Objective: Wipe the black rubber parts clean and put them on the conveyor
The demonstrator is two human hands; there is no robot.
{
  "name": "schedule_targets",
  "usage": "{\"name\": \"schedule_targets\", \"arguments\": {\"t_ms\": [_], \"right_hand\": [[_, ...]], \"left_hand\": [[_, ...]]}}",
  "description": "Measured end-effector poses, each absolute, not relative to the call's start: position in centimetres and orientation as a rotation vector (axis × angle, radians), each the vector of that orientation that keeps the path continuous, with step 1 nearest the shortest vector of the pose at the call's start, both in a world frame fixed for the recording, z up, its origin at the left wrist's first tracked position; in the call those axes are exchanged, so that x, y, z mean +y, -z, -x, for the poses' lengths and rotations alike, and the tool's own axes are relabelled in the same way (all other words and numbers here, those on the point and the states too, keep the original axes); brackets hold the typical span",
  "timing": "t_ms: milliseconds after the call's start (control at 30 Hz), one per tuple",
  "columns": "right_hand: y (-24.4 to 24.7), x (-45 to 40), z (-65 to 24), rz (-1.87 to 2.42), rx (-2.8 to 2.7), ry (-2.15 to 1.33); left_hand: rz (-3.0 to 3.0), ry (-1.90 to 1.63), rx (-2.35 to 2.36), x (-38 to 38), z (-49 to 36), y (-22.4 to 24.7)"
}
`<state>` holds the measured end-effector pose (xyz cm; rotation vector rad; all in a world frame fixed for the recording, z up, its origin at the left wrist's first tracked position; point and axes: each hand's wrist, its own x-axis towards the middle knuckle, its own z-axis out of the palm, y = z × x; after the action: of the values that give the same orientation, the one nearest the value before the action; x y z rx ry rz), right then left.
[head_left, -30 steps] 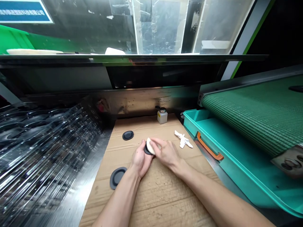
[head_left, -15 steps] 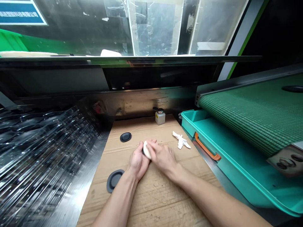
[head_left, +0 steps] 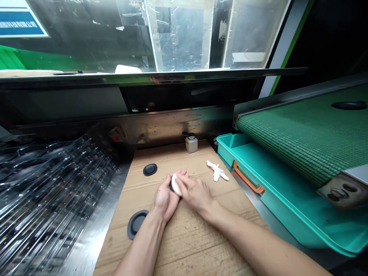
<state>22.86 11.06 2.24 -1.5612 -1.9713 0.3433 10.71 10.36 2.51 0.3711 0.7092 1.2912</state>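
My left hand (head_left: pixel 166 199) is cupped around a small black piece (head_left: pixel 171 183), only its edge showing. A round white pad (head_left: pixel 176 185) lies against that piece, and my right hand (head_left: pixel 196 193) presses it there with the fingers. Both hands are just above the cardboard sheet (head_left: pixel 201 245). Beyond my left hand lies a black oval dish-shaped part (head_left: pixel 150 169). A larger grey one (head_left: pixel 137 224) is partly behind my left forearm. Crumpled white cloth or tissue (head_left: pixel 217 171) lies to the right, and a small bottle (head_left: pixel 191 143) stands at the back.
Stacked clear plastic trays (head_left: pixel 54 203) fill the left side. On the right, a turquoise bin (head_left: pixel 287 207) with an orange handle (head_left: pixel 248 179) sits below a green conveyor belt (head_left: pixel 299 126), which carries a black part (head_left: pixel 349 105). A metal ledge (head_left: pixel 172 78) crosses the back.
The view has shifted slightly, moving most of the scene left. The black part on the belt shows more fully. My right hand has moved a little on the pad, baring more of the black edge.
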Motion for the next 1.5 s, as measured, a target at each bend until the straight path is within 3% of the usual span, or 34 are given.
{"name": "schedule_targets", "arguments": {"t_ms": [200,600,800,867,1133,1300,1500], "right_hand": [[-1.6,13.9,-25.8,1.476,-1.607,-0.34],[-0.7,13.9,-26.1,1.358,-1.531,-0.436],[-1.5,12.9,-25.0,1.111,-1.637,-1.071],[-1.7,12.3,-24.4,1.069,-1.681,-1.135],[-2.9,12.5,-26.0,1.148,-1.943,-1.203],[-3.4,12.9,-26.4,1.179,-1.922,-0.839],[-3.6,12.6,-25.9,1.163,-2.023,-0.968]], "left_hand": [[-0.342,-1.301,0.704,10.2,-10.2,-2.6],[-0.211,-1.32,0.601,10.2,-9.1,-2.8],[-0.22,-1.331,0.625,10.5,-9.4,-2.5],[-0.258,-1.3,0.621,10.3,-9.6,-2.4],[-0.328,-1.301,0.666,10.2,-10.4,-2.1],[-0.338,-1.309,0.666,10.3,-10.8,-1.7],[-0.337,-1.282,0.655,10.1,-10.8,-1.7]]}}
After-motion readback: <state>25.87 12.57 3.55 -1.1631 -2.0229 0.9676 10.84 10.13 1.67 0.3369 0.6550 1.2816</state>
